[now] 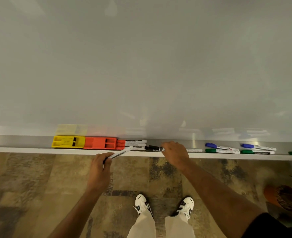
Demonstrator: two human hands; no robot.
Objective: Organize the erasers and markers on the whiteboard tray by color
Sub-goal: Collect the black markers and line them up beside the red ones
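While left fingers [107, 158] clasp one marker [120, 152], right fingers [165, 146] round another [156, 148].

Dim warm light, soft blur — bowed edges

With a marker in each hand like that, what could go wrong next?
1. The left hand grips its marker near one end, off the tray and over the floor; a slip could drop it.
2. The right hand holds a black marker beside the stacked red markers; a nudge might scatter them.
3. Blue markers and green markers lie mixed on the right, so sorting could stop short.
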